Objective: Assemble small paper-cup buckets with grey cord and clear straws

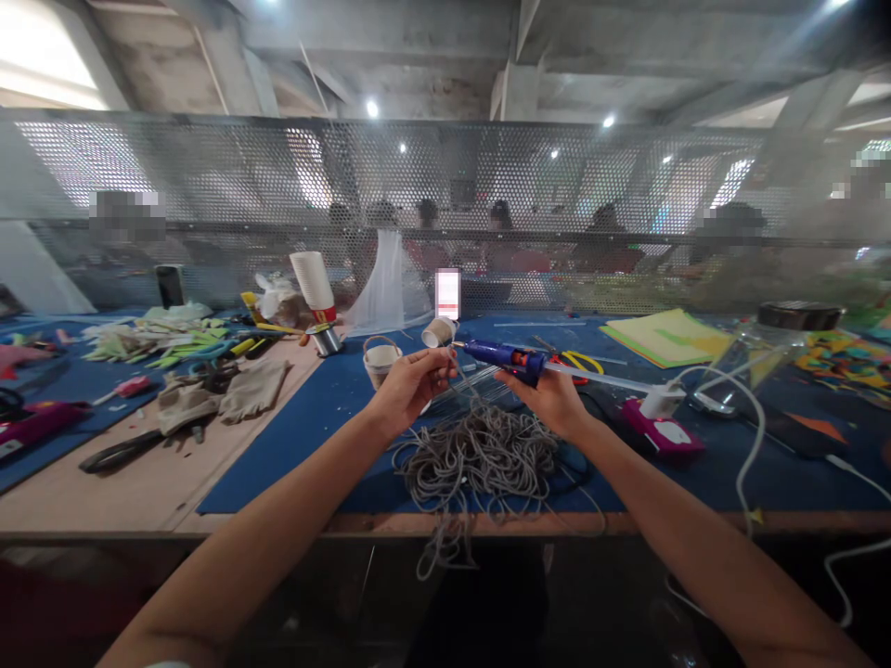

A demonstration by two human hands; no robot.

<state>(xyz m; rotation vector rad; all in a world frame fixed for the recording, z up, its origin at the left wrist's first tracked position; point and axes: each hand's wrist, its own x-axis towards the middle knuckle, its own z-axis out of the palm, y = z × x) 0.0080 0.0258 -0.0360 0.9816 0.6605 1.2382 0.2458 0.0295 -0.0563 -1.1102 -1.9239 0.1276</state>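
My right hand (549,399) is wrapped round a blue hot glue gun (505,356), with a clear glue stick (605,378) jutting from its back end. The gun's nozzle points left, close to the fingertips of my left hand (416,382). Those fingers are pinched on a grey cord (460,378), which runs down to a tangled cord pile (487,455) below both hands. Just beyond the left hand a small beige cup (438,333) lies tilted. To its left stands a small pale basket with a handle (382,360), partly hidden by the hand.
Stacked paper cups (313,280), work gloves (254,390) and scissors (122,453) are on the left. A purple power strip (665,434), white cable (755,436), clear jar (755,357) and coloured sheets (665,338) occupy the right. A perforated metal screen (229,176) borders the back.
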